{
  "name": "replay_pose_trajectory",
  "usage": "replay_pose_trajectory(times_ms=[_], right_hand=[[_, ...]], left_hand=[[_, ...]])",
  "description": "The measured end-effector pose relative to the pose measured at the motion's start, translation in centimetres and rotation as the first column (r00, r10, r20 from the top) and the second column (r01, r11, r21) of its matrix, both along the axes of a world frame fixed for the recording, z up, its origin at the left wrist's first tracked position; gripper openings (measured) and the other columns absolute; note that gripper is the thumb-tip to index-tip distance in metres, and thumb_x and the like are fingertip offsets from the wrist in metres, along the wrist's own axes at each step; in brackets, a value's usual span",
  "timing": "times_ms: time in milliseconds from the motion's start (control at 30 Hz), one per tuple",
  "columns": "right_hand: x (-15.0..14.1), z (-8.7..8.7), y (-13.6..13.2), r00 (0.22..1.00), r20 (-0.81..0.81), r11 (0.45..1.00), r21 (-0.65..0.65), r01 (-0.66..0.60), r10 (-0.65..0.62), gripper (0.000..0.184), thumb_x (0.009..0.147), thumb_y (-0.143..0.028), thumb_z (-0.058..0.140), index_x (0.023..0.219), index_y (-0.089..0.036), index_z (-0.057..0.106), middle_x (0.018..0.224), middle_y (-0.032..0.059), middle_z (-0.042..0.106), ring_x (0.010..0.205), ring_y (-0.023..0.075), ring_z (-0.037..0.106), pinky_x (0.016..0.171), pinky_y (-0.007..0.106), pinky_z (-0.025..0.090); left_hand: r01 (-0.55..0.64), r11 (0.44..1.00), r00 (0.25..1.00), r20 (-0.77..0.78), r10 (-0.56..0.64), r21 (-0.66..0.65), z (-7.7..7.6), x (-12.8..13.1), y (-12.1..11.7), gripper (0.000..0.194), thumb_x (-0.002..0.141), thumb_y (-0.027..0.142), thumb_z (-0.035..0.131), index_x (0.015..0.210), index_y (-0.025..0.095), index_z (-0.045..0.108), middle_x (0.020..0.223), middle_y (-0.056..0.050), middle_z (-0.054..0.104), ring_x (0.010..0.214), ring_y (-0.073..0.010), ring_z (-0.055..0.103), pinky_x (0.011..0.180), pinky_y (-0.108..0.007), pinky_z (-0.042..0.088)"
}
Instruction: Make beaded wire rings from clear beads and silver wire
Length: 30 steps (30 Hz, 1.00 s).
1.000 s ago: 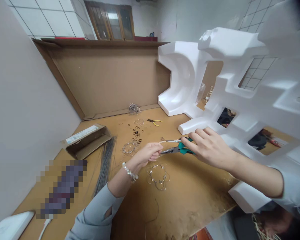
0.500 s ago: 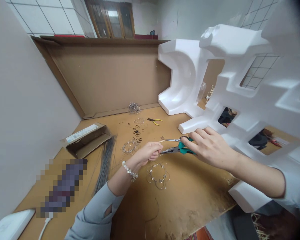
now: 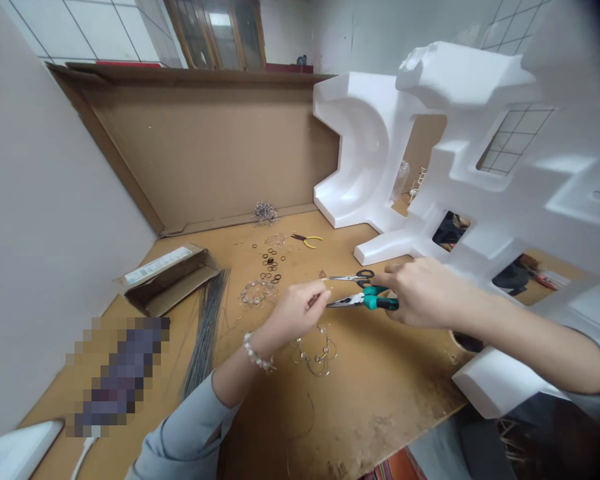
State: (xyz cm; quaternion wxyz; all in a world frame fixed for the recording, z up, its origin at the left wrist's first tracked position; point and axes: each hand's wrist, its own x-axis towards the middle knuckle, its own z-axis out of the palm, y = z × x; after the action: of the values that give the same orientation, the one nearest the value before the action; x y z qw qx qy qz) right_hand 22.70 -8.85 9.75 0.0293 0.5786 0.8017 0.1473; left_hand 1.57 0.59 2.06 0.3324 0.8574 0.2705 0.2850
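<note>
My right hand (image 3: 420,293) is closed around the handles of the teal-handled needle-nose pliers (image 3: 365,301). Their jaws point left, tips close to the fingers of my left hand (image 3: 303,308). Those left fingers are curled together in a pinch; what sits in them is too small or hidden to make out. Just behind the pliers lies a pair of scissors (image 3: 353,277) with dark finger loops. Below my left hand, a wire ring with clear beads (image 3: 313,352) rests on the table, partly covered by that hand. A beaded bracelet (image 3: 257,353) circles my left wrist.
Small dark rings (image 3: 271,261), another beaded wire ring (image 3: 257,293) and yellow-handled pliers (image 3: 307,240) lie farther back. A bundle of straight wires (image 3: 207,337) lies beside a cardboard box (image 3: 167,280). White foam packing (image 3: 353,150) stands at right, a cardboard wall (image 3: 210,153) behind.
The pliers have shifted slightly right, and more of their handles shows beside my right hand. My left hand has turned a little, its fingers still curled. The view has moved slightly.
</note>
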Motion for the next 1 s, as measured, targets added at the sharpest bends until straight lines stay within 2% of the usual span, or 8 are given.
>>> replay_pose_trajectory(times_ms=[67, 167, 300, 400, 500, 733, 833, 1000], right_hand=[[0.1, 0.3, 0.0, 0.995, -0.055, 0.993, -0.084, 0.078, -0.082, 0.020, 0.063, -0.026, 0.057, 0.080, -0.024, 0.066, 0.058, 0.0006, 0.060, 0.049, 0.0134, 0.047, 0.050, 0.027, 0.023], [0.3, 0.1, 0.2, 0.981, -0.137, 0.983, -0.139, 0.121, -0.141, 0.029, 0.064, -0.029, 0.056, 0.091, -0.025, 0.067, 0.058, -0.0001, 0.061, 0.050, 0.0139, 0.050, 0.050, 0.026, 0.025], [0.4, -1.2, 0.4, 0.927, -0.294, 0.940, -0.313, 0.139, -0.235, 0.038, 0.069, -0.040, 0.056, 0.103, -0.025, 0.063, 0.063, 0.0003, 0.062, 0.050, 0.0144, 0.051, 0.047, 0.025, 0.029], [0.6, -2.6, 0.3, 0.862, -0.369, 0.883, -0.439, 0.168, -0.347, 0.038, 0.074, -0.049, 0.052, 0.099, -0.023, 0.062, 0.068, 0.0020, 0.063, 0.054, 0.0161, 0.055, 0.049, 0.026, 0.034], [0.8, -5.1, 0.3, 0.847, -0.344, 0.859, -0.459, 0.225, -0.405, 0.039, 0.075, -0.055, 0.049, 0.091, -0.021, 0.061, 0.070, 0.0046, 0.063, 0.060, 0.0189, 0.057, 0.051, 0.028, 0.036], [0.1, -12.0, 0.6, 0.909, -0.157, 0.914, -0.201, 0.353, -0.386, 0.042, 0.080, -0.052, 0.045, 0.091, -0.014, 0.059, 0.089, 0.0145, 0.061, 0.090, 0.0273, 0.056, 0.068, 0.035, 0.040], [-0.9, -13.5, 0.6, 0.916, -0.117, 0.922, -0.106, 0.372, -0.383, 0.041, 0.083, -0.050, 0.043, 0.096, -0.013, 0.056, 0.094, 0.0147, 0.058, 0.092, 0.0269, 0.054, 0.068, 0.033, 0.040], [-1.8, -14.4, 0.4, 0.939, -0.082, 0.942, -0.016, 0.334, -0.334, 0.040, 0.087, -0.048, 0.040, 0.103, -0.014, 0.055, 0.096, 0.0141, 0.057, 0.094, 0.0266, 0.052, 0.070, 0.033, 0.039]], left_hand=[[0.034, 0.976, 0.999, -0.042, -0.025, 0.214, 0.5, -0.2, -0.5, 0.029, 0.087, 0.025, 0.041, 0.060, 0.017, 0.036, 0.057, 0.002, 0.036, 0.056, -0.0107, 0.033, 0.057, -0.026, 0.022], [0.022, 0.961, 0.998, -0.070, -0.003, 0.277, 0.5, -0.4, -0.2, 0.028, 0.087, 0.023, 0.040, 0.060, 0.017, 0.037, 0.058, 0.002, 0.038, 0.057, -0.0113, 0.034, 0.058, -0.026, 0.022], [-0.064, 0.995, 0.997, -0.032, 0.067, 0.080, -0.6, -0.5, 1.7, 0.028, 0.087, 0.030, 0.041, 0.063, 0.018, 0.040, 0.055, 0.003, 0.036, 0.053, -0.0108, 0.032, 0.054, -0.024, 0.022], [-0.080, 0.995, 0.996, 0.028, 0.082, -0.067, -1.4, -0.6, 3.1, 0.028, 0.087, 0.033, 0.041, 0.063, 0.017, 0.043, 0.057, 0.004, 0.035, 0.055, -0.0108, 0.032, 0.054, -0.022, 0.024], [-0.051, 0.990, 0.997, 0.057, 0.059, -0.130, -1.5, -0.7, 3.8, 0.028, 0.086, 0.034, 0.042, 0.064, 0.017, 0.046, 0.058, 0.004, 0.036, 0.056, -0.0107, 0.033, 0.054, -0.022, 0.025], [0.107, 0.976, 0.994, -0.008, -0.111, -0.190, -0.4, -1.2, 3.4, 0.027, 0.085, 0.035, 0.045, 0.068, 0.016, 0.053, 0.059, 0.003, 0.042, 0.056, -0.0095, 0.036, 0.055, -0.021, 0.028], [0.112, 0.975, 0.984, -0.114, -0.136, -0.194, -0.3, -1.5, 3.3, 0.027, 0.084, 0.036, 0.047, 0.069, 0.016, 0.056, 0.058, 0.003, 0.044, 0.055, -0.0095, 0.037, 0.053, -0.021, 0.027], [0.147, 0.988, 0.967, -0.202, -0.154, -0.048, -0.6, -1.7, 3.3, 0.028, 0.083, 0.034, 0.048, 0.064, 0.016, 0.058, 0.056, 0.002, 0.048, 0.053, -0.0099, 0.038, 0.052, -0.022, 0.024]])
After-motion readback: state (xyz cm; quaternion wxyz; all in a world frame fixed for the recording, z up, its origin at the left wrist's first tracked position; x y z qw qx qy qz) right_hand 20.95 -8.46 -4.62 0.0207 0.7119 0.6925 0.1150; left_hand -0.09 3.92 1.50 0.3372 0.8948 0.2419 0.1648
